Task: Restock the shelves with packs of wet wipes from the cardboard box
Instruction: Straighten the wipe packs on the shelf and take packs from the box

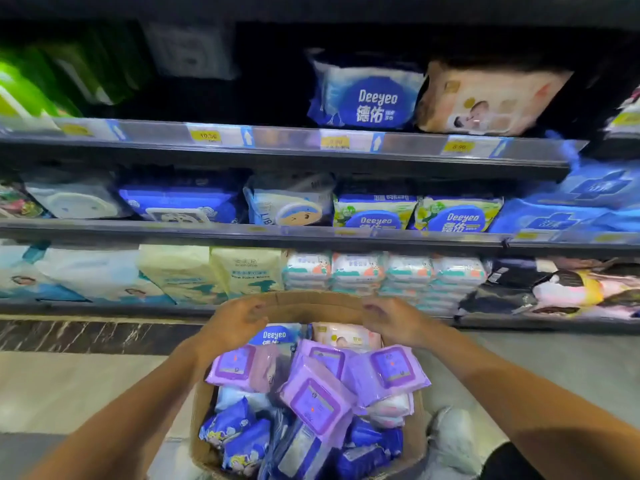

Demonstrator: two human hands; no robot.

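- The open brown cardboard box (304,303), heaped with purple plastic wet-wipe packs (317,401), is seen directly below both sets of fingers.
- The left hand (235,322) is held over the far rim, fingers loosely curled, nothing pinched.
- The right hand (394,320) is mirrored, fingers relaxed.
- Stocked grey metal shelves (277,233) are seen beyond the fingertips.

Head-camera view of the wearer's own body. Both forearms are bare, with no sleeve, watch or glove in view as far as the frame edge. The left hand (232,323) and right hand (394,320) carry no visible rings. Lower right: a light grey-white shoe (450,436), with dark clothing (509,462) beside it.
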